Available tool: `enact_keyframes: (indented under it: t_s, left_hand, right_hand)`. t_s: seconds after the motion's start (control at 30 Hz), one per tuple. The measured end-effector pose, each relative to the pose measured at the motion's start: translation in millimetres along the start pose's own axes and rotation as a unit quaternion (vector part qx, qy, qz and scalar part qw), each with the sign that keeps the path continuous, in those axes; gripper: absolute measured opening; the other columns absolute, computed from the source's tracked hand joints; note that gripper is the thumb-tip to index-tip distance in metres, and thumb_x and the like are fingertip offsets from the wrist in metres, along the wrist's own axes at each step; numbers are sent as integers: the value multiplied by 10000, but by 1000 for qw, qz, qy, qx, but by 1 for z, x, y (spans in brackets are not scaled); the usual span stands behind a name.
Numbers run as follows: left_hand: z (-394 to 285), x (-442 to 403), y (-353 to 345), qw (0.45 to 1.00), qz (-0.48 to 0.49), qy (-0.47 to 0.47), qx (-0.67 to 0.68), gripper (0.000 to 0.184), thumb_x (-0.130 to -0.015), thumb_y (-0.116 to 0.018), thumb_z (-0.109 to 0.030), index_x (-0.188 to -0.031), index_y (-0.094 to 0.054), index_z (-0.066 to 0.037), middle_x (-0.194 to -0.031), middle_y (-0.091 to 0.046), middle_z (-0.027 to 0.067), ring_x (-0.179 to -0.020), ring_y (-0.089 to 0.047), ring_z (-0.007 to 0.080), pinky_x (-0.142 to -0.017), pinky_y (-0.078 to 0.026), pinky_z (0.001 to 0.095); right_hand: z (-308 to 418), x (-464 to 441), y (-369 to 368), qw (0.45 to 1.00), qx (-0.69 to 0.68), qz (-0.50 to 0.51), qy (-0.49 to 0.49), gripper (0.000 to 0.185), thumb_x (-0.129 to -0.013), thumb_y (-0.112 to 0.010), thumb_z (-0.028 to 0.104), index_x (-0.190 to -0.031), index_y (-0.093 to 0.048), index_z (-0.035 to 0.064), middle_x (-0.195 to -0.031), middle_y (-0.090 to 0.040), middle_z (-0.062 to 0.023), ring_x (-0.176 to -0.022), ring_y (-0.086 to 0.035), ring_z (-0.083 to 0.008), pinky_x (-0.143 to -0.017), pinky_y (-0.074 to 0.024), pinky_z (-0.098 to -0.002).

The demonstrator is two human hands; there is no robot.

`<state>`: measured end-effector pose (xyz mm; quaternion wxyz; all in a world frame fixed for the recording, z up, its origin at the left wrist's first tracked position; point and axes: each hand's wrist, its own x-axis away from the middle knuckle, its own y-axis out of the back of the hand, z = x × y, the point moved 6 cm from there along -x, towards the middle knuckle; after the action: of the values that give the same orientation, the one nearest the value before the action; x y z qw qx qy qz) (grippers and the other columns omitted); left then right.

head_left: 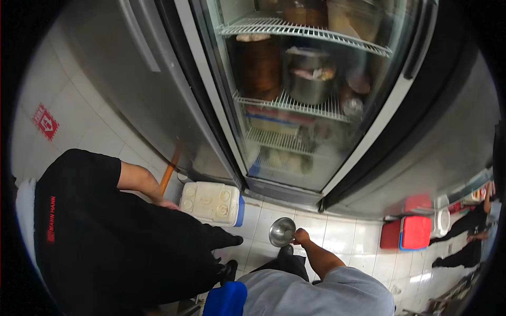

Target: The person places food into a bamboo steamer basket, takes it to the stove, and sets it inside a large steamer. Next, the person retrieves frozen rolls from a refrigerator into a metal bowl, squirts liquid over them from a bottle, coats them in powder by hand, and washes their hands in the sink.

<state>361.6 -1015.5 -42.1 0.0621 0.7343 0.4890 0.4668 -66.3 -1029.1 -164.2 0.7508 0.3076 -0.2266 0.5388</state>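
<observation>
This looks like a commercial kitchen: a tall glass-door refrigerator [367, 134], with a silvery metal pot [310, 88] on white wire shelves [316, 109], stands between grey metal cabinets [116, 79]; a white-lidded blue plastic cooler [211, 203] stands left on white floor tiles [337, 231], a round steel bowl [281, 231] nearer.

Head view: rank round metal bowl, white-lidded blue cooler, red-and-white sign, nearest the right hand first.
1. Round metal bowl, in the right hand.
2. White-lidded blue cooler, floor, left.
3. Red-and-white sign, far left.
</observation>
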Motion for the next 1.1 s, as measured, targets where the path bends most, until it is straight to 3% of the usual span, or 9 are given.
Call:
enact_keyframes:
  t_s: [0.37, 0.47, 0.6, 0.63, 0.7, 0.8, 0.87, 0.97, 1.1]
  left_hand:
    - [-140, -33, -43, 1000, 7, -5, -11, 325, -835, -543, -317, -1023, -599, -58, -968, -621, 145, -884, -598, 250, -782, -451, 336]
    - [-181, -91, -41, 978, -42, -163, 122, 344, -841, -537, -307, -1046, -589, -35, -992, -620, 144, -923, -591, 221, -809, -441, 329]
    - [-304, -113, 40, 966, -68, -161, 191, 423, -888, -480, -364, -1073, -562, 8, -999, -613, 104, -961, -553, 150, -853, -415, 285]
    - [-350, -96, 78, 946, -139, -229, 184, 390, -890, -494, -334, -1084, -550, 0, -1011, -602, 96, -961, -545, 134, -851, -416, 265]
    - [-402, -104, 148, 864, -201, -357, 291, 300, -881, -532, -221, -1096, -548, -12, -1032, -599, 92, -967, -545, 140, -862, -417, 273]
    - [-461, -94, 271, 758, -403, -454, 237, 280, -871, -545, -228, -1048, -559, -11, -1048, -576, 76, -992, -534, 168, -902, -396, 295]
    - [-503, -43, 335, 697, -456, -484, 268, 277, -876, -533, -214, -1087, -532, -34, -1060, -566, 77, -1014, -514, 170, -912, -383, 304]
    - [-533, -14, 424, 626, -608, -471, 131, 348, -857, -538, -229, -1146, -518, -36, -1171, -513, 124, -1083, -485, 206, -933, -363, 321]
    - [-564, -18, 472, 666, -510, -493, 230, 430, -849, -538, -265, -1189, -489, -6, -1176, -513, 140, -1081, -492, 202, -920, -369, 307]
  right_hand:
    - [69, -54, 129, 999, -37, 33, -11, 238, -795, -584, 169, -836, -505, -52, -708, -611, -153, -589, -651, -248, -428, -534, -315]
    - [40, -61, 158, 997, -63, 13, -31, 220, -784, -589, 125, -861, -498, -60, -736, -599, -159, -554, -637, -239, -428, -533, -315]
    - [-6, -56, 187, 985, -163, 2, -57, 242, -765, -601, 112, -886, -455, -39, -753, -578, -164, -553, -623, -283, -434, -530, -334]
    - [-15, -51, 192, 981, -180, -7, -67, 254, -764, -603, 114, -900, -440, -27, -761, -573, -166, -563, -624, -299, -436, -530, -341]
    - [-32, -43, 199, 978, -176, -28, -109, 287, -765, -605, 114, -938, -411, -7, -772, -566, -167, -558, -623, -300, -439, -531, -354]
    - [-44, -27, 200, 975, -177, -61, -120, 299, -774, -609, 124, -962, -412, 1, -767, -566, -165, -545, -620, -286, -448, -536, -359]
    - [-41, -26, 197, 981, -154, -66, -98, 254, -795, -584, 138, -936, -427, -3, -757, -568, -153, -553, -621, -269, -460, -539, -346]
    - [-14, -13, 184, 988, -110, -69, -80, 244, -795, -584, 153, -897, -438, -14, -721, -556, -132, -552, -620, -239, -465, -541, -314]
    - [31, -14, 161, 990, -114, -75, -43, 235, -778, -599, 123, -894, -439, -3, -723, -564, -124, -552, -621, -222, -476, -544, -305]
